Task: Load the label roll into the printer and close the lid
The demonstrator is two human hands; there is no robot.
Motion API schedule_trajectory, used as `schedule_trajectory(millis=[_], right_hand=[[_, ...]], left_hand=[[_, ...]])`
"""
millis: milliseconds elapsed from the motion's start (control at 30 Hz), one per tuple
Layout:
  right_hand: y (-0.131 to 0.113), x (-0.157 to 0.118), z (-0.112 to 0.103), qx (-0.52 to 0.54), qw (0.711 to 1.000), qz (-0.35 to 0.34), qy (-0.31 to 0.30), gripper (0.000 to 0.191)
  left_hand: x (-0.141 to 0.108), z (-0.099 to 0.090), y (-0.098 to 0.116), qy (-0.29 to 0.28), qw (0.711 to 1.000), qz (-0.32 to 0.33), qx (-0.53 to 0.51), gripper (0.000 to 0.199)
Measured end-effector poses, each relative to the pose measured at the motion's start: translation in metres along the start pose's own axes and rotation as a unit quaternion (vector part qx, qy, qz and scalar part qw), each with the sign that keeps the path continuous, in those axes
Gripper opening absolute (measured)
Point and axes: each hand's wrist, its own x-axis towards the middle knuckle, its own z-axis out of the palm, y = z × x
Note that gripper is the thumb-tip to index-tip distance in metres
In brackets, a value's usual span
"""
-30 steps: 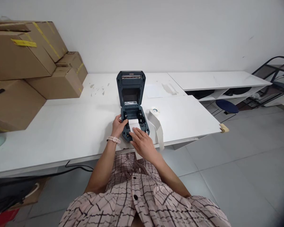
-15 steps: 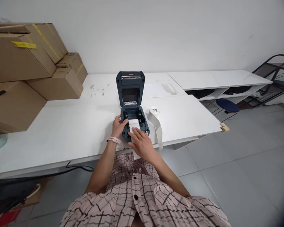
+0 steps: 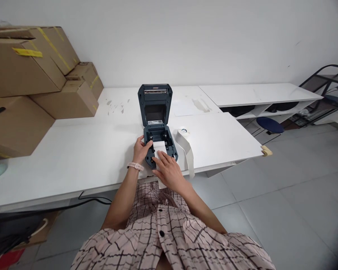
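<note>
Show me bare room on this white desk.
Free: between the brown cardboard boxes and dark plastic printer; between the white label roll and yellow corner guard. Crowded: the printer, left hand alongside, right hand over it.

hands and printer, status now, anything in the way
Left hand holding printer, left side. Right hand on paper strip. Lid up. Label roll right, not blocking.

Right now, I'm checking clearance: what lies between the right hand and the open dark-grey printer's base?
The head view shows a white paper strip between the right hand and base.
</note>
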Motion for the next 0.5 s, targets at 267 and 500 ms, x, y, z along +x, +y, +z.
schedule_trajectory(millis=[267, 500], right_hand=[[0.0002, -0.0006, 0.0000, -0.001, 1.000, -0.001, 0.001, 0.049], [-0.0025, 0.0007, -0.0030, 0.000, 1.000, 0.006, -0.010, 0.055]], left_hand=[[-0.0018, 0.0004, 0.0027, -0.001, 1.000, -0.006, -0.002, 0.068], [-0.0008, -0.0002, 0.0013, 0.002, 1.000, 0.002, -0.003, 0.067]])
